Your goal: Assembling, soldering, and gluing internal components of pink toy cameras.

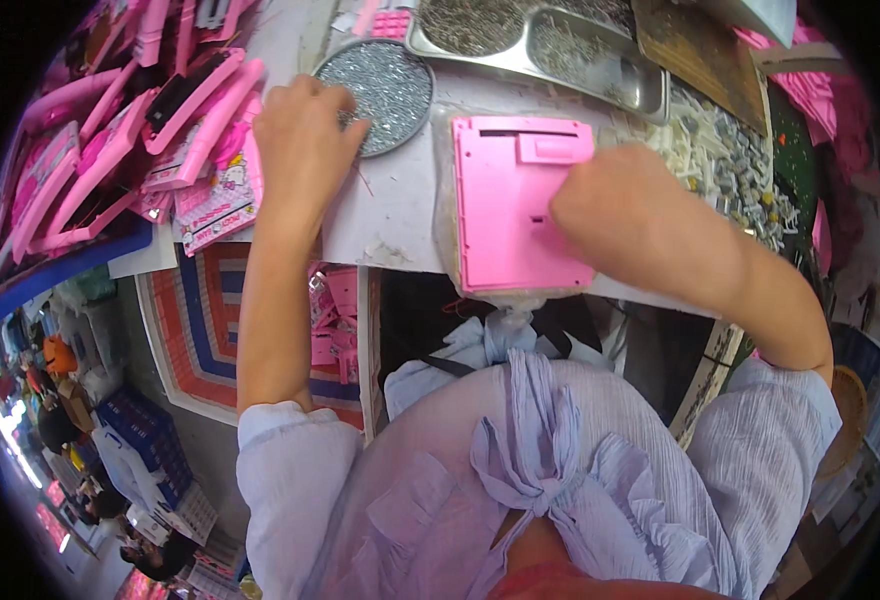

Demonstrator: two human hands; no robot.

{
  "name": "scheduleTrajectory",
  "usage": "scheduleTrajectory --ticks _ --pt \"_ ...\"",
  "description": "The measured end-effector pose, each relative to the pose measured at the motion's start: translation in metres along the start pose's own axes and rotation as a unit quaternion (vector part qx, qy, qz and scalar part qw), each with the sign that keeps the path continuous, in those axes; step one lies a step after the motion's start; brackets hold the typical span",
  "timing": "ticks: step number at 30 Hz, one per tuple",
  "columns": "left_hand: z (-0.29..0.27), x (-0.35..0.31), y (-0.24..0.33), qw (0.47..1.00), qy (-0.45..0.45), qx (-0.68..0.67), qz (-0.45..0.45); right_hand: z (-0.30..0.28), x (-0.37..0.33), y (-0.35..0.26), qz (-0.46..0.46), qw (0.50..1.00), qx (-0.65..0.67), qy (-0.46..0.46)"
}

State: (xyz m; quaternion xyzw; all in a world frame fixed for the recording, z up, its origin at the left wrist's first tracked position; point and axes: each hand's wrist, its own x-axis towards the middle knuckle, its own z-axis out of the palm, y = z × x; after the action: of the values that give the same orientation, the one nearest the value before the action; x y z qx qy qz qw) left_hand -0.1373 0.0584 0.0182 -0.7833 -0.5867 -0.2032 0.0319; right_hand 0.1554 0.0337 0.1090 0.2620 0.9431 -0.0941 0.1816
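Observation:
My left hand (307,135) rests at the left rim of a round metal dish (388,100) full of small silvery screws. Its thumb and forefinger are spread apart over the dish's edge, and I see nothing held between them. A flat pink plastic panel (500,215), with a dark slot along its top and a small raised block, lies on a clear plastic-wrapped pad at the table's front edge. My right hand (620,205) is closed in a fist over the panel's right side. Whatever its fingers hold is hidden beneath the hand.
Pink plastic housings (80,170) and printed cards (215,210) are heaped at the left. A divided metal tray (590,65) of small screws stands behind the panel. Loose white and metallic parts (730,165) cover the right side. Below hangs a striped bag (195,320) with pink pieces.

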Motion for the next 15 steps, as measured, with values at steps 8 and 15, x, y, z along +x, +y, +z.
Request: scheduleTrajectory --ticks 8,15 --pt "0.025 -0.001 -0.002 0.999 -0.001 0.022 -0.035 0.032 0.184 0.048 -0.066 0.931 -0.081 0.35" --pt "-0.007 -0.021 0.008 0.942 -0.067 -0.283 -0.167 0.024 0.213 0.051 -0.024 0.946 -0.075 0.313"
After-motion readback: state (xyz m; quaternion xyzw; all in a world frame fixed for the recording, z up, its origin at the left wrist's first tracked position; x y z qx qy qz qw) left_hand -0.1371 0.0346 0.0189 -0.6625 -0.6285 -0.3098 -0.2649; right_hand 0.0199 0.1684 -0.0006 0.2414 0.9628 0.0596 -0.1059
